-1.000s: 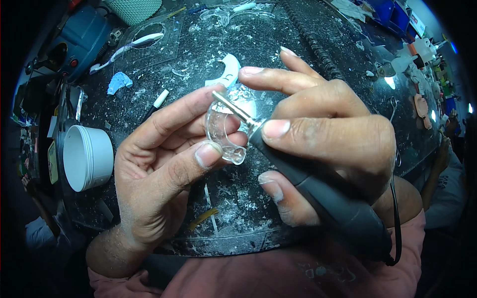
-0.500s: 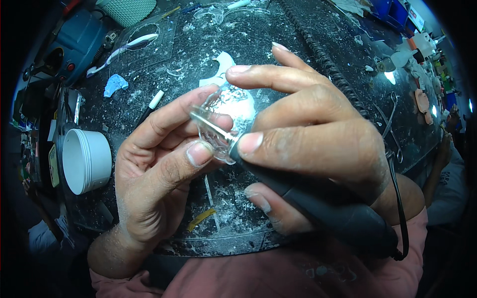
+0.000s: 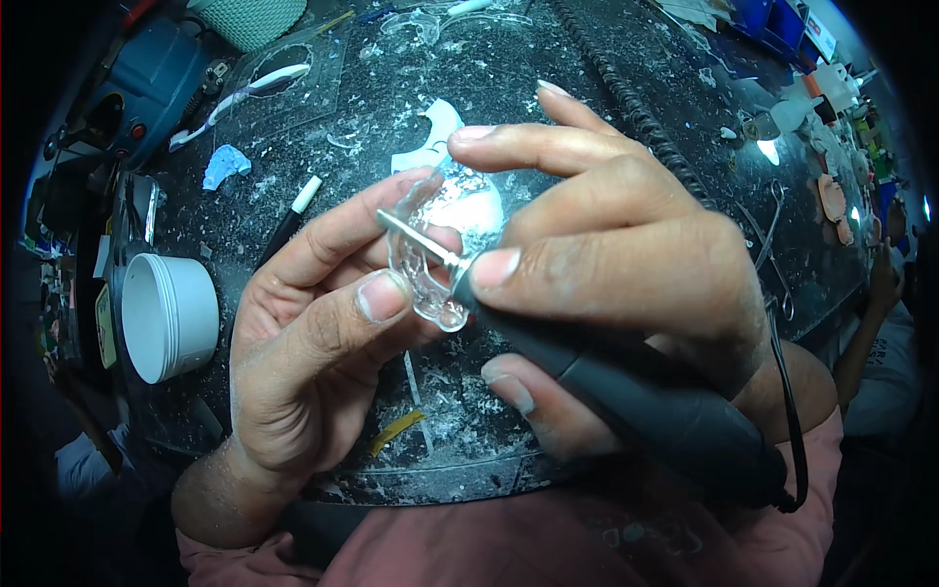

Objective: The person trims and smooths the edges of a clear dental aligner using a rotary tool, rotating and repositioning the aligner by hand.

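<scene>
My left hand (image 3: 313, 333) pinches a small clear plastic dental piece (image 3: 430, 284) between thumb and fingers, held over the dark worktop. My right hand (image 3: 606, 264) grips a black corded rotary handpiece (image 3: 646, 401) like a pen. Its thin metal bit (image 3: 416, 238) lies across the clear piece, touching its upper edge. The right fingers spread above the piece and hide part of it.
A white round tub (image 3: 166, 318) lies on its side at the left. A black-and-white pen (image 3: 289, 220), a blue scrap (image 3: 223, 164) and white shavings litter the dark bench (image 3: 469, 440). A blue machine (image 3: 127, 88) stands at the far left, and a ribbed black hose (image 3: 636, 108) runs to the right.
Both hands and the clear piece have shifted slightly left and nearer. The bit moved from the piece's right side to lie across its top.
</scene>
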### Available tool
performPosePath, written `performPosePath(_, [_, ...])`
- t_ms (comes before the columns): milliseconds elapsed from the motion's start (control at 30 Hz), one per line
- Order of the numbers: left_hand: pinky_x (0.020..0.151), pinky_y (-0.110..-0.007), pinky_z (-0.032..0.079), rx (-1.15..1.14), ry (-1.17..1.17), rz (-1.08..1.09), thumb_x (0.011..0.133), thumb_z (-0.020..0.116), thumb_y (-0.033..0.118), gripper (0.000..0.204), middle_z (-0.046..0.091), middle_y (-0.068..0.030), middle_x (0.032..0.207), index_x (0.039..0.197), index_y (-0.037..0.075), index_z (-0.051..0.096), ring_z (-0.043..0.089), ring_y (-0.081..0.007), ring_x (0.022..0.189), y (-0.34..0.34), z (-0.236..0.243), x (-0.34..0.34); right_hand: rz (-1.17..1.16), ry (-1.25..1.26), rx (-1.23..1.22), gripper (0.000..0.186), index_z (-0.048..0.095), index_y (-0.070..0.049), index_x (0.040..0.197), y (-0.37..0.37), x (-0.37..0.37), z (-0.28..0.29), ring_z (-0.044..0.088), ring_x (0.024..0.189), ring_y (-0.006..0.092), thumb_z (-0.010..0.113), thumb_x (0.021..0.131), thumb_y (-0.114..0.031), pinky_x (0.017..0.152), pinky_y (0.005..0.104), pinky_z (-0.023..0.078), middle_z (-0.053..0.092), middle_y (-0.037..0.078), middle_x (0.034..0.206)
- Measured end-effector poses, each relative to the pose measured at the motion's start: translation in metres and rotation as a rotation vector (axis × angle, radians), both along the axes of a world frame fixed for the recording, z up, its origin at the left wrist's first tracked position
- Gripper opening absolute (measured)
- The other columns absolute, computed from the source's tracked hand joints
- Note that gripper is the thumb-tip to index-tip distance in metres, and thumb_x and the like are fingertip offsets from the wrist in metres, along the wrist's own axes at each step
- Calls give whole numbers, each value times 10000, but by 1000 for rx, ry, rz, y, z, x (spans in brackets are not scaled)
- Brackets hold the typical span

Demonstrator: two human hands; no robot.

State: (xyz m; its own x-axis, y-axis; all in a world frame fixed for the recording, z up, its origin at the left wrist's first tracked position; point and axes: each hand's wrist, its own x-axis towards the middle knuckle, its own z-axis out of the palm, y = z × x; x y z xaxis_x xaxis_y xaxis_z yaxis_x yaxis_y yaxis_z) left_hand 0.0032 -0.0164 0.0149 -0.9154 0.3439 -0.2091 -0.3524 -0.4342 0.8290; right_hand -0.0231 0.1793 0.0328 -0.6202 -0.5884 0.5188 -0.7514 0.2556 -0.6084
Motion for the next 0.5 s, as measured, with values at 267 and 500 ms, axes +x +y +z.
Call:
performPosePath(267, [907,-333,414,33,-23,-1,786,532,106,517,494,-165,1152,1242,-47,344,501,-225,1065,0,1,-1,43,14,22,289,601,-87,900,3,-7,-5,524,1023,363,690,644,-189,973,553,219,575,64,832])
performPosePath(500, [922,-339,405,-11,-11,9,788,531,110,512,490,-169,1156,1238,-50,348,496,-228,1071,1,1,-1,58,29,37,290,605,-83,896,4,-8,-3,527,1018,368,692,645,-199,971,558,217,578,70,830])
